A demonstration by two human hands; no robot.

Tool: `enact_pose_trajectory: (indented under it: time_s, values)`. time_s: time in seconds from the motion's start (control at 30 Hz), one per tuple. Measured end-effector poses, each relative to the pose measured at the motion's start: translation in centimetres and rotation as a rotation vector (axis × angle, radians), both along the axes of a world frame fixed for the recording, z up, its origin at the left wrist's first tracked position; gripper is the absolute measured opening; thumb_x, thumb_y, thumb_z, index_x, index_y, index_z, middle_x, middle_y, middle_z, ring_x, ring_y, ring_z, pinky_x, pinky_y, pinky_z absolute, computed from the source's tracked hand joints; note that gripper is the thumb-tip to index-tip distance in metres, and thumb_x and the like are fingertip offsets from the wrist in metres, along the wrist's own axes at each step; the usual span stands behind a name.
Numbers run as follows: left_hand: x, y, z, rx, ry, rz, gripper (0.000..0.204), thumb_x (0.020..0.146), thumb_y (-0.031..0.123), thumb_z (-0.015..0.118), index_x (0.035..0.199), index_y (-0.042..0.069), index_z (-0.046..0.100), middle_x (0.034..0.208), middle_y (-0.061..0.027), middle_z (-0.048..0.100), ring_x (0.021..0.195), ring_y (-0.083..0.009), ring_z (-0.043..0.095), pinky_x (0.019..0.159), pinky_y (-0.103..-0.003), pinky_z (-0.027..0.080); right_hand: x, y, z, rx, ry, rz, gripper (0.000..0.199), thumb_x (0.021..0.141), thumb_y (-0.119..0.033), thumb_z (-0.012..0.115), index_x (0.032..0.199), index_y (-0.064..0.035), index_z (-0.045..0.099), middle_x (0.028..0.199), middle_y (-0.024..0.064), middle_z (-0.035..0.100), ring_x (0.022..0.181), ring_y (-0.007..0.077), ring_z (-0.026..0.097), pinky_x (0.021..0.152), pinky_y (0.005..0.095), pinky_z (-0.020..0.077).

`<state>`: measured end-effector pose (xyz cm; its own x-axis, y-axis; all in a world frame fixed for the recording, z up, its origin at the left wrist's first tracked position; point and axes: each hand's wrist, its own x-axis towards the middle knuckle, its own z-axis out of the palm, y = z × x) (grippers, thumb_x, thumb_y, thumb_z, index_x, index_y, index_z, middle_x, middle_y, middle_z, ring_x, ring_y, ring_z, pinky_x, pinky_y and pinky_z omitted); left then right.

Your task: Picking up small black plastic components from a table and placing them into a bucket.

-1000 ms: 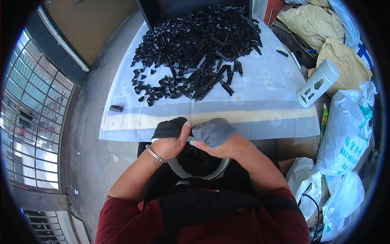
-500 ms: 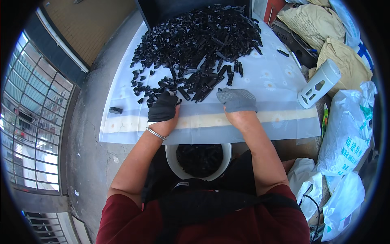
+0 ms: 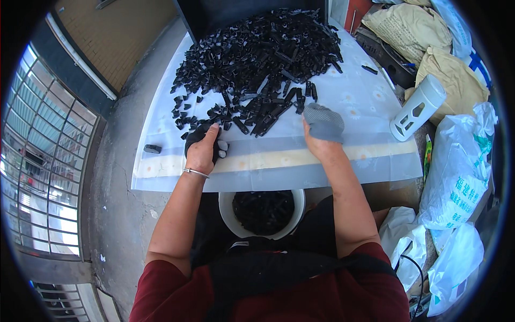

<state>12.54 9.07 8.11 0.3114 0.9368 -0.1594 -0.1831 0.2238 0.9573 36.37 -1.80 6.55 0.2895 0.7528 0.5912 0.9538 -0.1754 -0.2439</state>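
My left hand [image 3: 203,149], in a black glove with bare fingertips, is turned on its side above the front of the table. Its thumb points forward and the fingers curl round, their tips showing at the right; whatever lies inside is hidden. My right hand [image 3: 323,124], in a grey textured glove, is closed, thumb against the bent fingers, to the right of the nearest strips. Nothing can be made out in its grip. Beyond both hands spreads a big heap of small black plastic pieces [image 3: 252,59], with longer black strips [image 3: 273,112] along its near side.
A white bucket [image 3: 225,217] holding black pieces stands below the table's front edge. One black piece [image 3: 153,148] lies at the cloth's left. A pale bottle-shaped container [image 3: 418,107] stands at the right, near white sacks [image 3: 456,172] and tan sacks [image 3: 410,32]. Window bars [image 3: 48,155] are at the left.
My left hand has drawn back and left from the near pieces and rolled so its thumb and fingertips show. My right hand has shifted to the right and turned, bringing its thumb into view.
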Motion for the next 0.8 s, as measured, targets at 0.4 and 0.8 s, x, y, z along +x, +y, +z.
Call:
enact_pose_trajectory:
  time_s: [0.4, 0.8]
  values:
    - [-1.5, -1.6, 0.0, 0.274, 0.281, -0.184, 0.009, 0.082, 0.002, 0.054, 0.091, 0.002, 0.055, 0.075, -0.0058, 0.061, 0.055, -0.0129, 0.057, 0.052, -0.025, 0.047, -2.5, 5.4, 0.4, 0.05, -0.105, 0.432, 0.01, 0.078, -0.017, 0.054, 0.082, -0.011, 0.06, 0.097, 0.0082, 0.06, 0.087, 0.028, 0.056, 0.074, 0.042, 0.0452]
    - [-2.3, -6.0, 0.7, 0.495, 0.66, -0.484, 0.038, 0.075, 0.006, 0.066, 0.11, 0.001, 0.052, 0.079, -0.0038, 0.063, 0.067, -0.0064, 0.054, 0.058, -0.021, 0.046, -6.8, -4.1, 4.3, 0.052, 0.125, 0.551, 0.02, 0.073, -0.007, 0.063, 0.092, -0.005, 0.06, 0.09, 0.0116, 0.062, 0.083, 0.0266, 0.058, 0.075, 0.035, 0.0437]
